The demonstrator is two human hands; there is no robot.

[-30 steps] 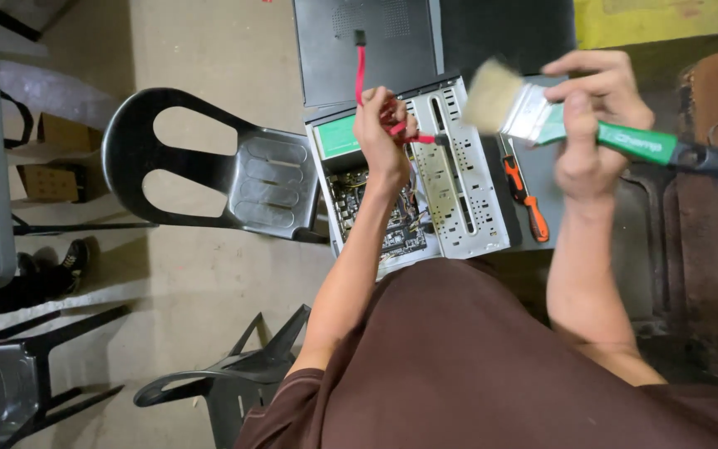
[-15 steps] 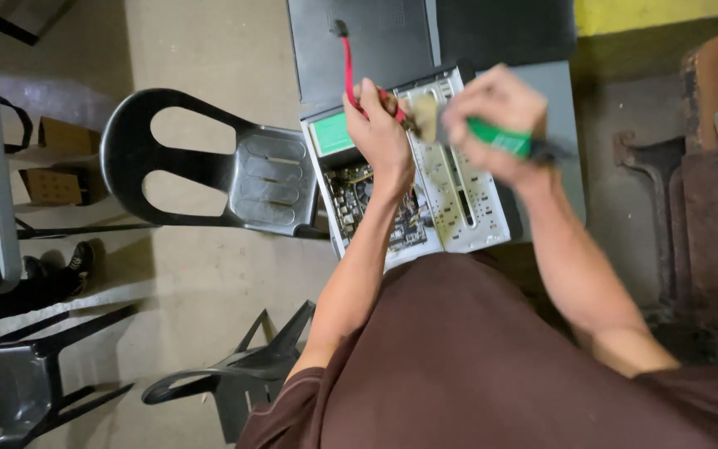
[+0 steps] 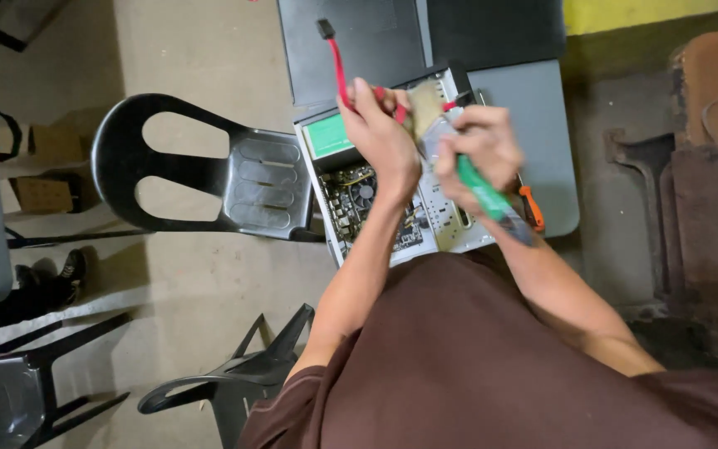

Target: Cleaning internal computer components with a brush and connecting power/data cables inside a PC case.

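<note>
Head view: the right hand [image 3: 477,150], clenched on the green-handled paintbrush [image 3: 459,158], has dropped from raised beside the case to bristles down inside the open computer case [image 3: 450,224], so dusting is under way. The left hand [image 3: 382,133] grips the red cable [image 3: 336,66], holding it clear. The case sits at the table's [image 3: 542,125] near-left corner; an orange-handled tool [image 3: 532,208] crowds the right, while the far edge offers room.

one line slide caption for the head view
Left hand lifts a red cable while right hand brushes an open computer case.
</note>
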